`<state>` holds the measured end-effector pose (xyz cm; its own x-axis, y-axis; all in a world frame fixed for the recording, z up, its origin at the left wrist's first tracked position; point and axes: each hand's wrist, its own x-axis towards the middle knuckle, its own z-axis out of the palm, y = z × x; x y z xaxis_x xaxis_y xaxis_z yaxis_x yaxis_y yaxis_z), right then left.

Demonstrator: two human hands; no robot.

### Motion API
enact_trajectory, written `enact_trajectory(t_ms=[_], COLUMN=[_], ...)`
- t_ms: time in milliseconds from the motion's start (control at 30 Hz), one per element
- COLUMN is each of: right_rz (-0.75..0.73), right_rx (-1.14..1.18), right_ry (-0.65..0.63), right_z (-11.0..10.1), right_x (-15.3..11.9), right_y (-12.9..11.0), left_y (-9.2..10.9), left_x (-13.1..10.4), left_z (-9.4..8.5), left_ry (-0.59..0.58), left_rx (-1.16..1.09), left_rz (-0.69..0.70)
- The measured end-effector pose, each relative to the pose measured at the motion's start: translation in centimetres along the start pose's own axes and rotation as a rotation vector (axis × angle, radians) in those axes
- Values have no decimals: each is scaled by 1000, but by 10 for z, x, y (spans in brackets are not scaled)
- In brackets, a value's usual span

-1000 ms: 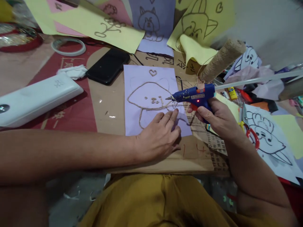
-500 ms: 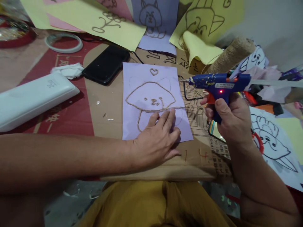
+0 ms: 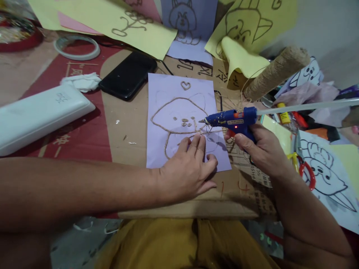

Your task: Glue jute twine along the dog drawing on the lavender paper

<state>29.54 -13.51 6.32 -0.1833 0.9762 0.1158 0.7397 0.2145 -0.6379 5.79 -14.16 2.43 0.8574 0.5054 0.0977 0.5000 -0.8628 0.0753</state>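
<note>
A purple sheet point(image 3: 157, 149) lies on the cardboard, with twine forming a head outline, small face parts, a heart and part of a body. My left hand point(image 3: 187, 168) rests on its lower half, fingertips pressing a loose length of twine near the chin line. My right hand point(image 3: 260, 145) is wrapped round the handle of a blue glue gun point(image 3: 241, 121), whose red light is lit. The gun's nozzle is over the right side of the twine head, just above my left fingertips. A clear glue stick sticks out behind the gun.
A black phone point(image 3: 128, 76), a white power bank point(image 3: 42, 116) and a tape roll point(image 3: 77, 48) are at the left. A twine roll point(image 3: 276, 73) stands behind the gun. Red-handled scissors point(image 3: 307, 173) and a printed drawing point(image 3: 327, 179) lie at the right. Decorated sheets hang behind.
My right hand has brought the glue gun left and down, from beside the sheet to over it. My left hand has barely moved, while the loose twine under its fingers has shifted.
</note>
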Motion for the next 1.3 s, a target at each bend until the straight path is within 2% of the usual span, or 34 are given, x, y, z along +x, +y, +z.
enact_trajectory(t_ms=[433,733,1100,1300], right_rz=[6,7,2,-38], right_rx=[-106,-103,-224,-180], right_ry=[-52,-82,-119,-70], right_z=[1,1,1,-3], right_x=[0,-1,-3,-5], right_y=[1,-4,-7,-9], left_y=[-2,-2,-1,-2], left_x=[-1,0,-1,-1], left_z=[6,6,8,7], left_ry=[66,80,99,92], left_rx=[20,39,58,61], left_rz=[27,33,37,42])
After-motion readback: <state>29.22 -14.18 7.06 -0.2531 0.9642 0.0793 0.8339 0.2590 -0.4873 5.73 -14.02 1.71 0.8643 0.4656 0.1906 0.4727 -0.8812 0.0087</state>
